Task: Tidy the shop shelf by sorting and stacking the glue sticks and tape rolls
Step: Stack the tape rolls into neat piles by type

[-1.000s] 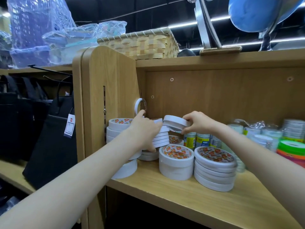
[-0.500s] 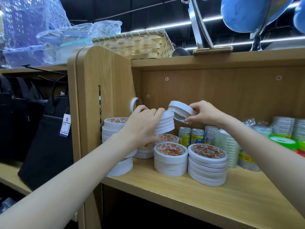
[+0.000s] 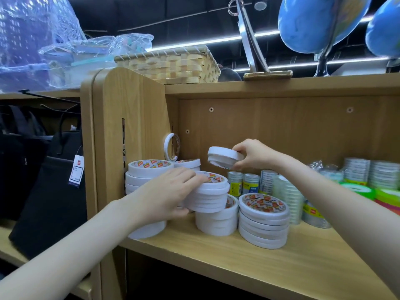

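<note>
The left hand (image 3: 166,191) grips a short stack of white tape rolls (image 3: 208,197), fingers curled over its top edge and thumb under its near side, holding it tilted just above another white stack (image 3: 216,219) that stands on the wooden shelf (image 3: 249,263). The right hand (image 3: 253,154) holds two thin rolls (image 3: 224,158) up in the air, tilted, fingers wrapped over the far rim and thumb on the near side; these rolls hang clear of everything below, above a row of small upright tubes (image 3: 244,182) at the back, too blurred to tell whether they are glue sticks. To the left, against the side panel (image 3: 134,126), stands a taller stack (image 3: 149,172) with a red-and-yellow printed core on top, partly hidden by the left arm. One single roll (image 3: 172,147) stands on edge behind it, leaning in the corner. To the right of the middle stack is a wider pile of thin rolls (image 3: 263,221), just beside it. Further right sit clear tape rolls (image 3: 287,198), then green ones (image 3: 359,189). On top of the shelf unit rest a woven basket (image 3: 173,66) and two blue globes (image 3: 320,22). Dark bags (image 3: 49,191) hang to the left
</note>
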Demonstrator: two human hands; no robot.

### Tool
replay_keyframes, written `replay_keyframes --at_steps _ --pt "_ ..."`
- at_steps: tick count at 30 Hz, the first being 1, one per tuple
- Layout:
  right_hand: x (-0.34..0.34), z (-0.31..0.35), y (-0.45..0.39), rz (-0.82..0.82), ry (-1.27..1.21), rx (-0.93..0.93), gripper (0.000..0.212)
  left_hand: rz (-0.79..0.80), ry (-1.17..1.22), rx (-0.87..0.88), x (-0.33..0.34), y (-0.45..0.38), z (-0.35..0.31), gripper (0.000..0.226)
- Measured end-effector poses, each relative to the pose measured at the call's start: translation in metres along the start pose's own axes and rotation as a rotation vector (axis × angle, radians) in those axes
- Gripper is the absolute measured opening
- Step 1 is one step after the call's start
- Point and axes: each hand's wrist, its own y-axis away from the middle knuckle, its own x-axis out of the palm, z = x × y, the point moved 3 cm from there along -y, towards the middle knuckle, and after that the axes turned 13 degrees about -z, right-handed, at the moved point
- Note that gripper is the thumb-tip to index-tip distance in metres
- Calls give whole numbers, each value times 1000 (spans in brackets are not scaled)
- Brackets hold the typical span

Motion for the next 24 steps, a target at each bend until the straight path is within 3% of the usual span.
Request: replay_keyframes --at_steps 9,12,17,19,24 --pt "14 11 -13 90 28 -36 26 159 114 -56 12 -1 1 30" --pt "19 11 -14 111 23 -35 29 264 175 -78 24 3 -8 31" --pt "20 4 -11 94 -6 -15 27 159 244 -207 37 19 -22 38" --pt "17 2 -9 85 -4 -15 24 145 303 -247 37 21 -27 30" --pt "10 0 -6 74 1 -7 14 179 409 -214 23 19 -37 19"
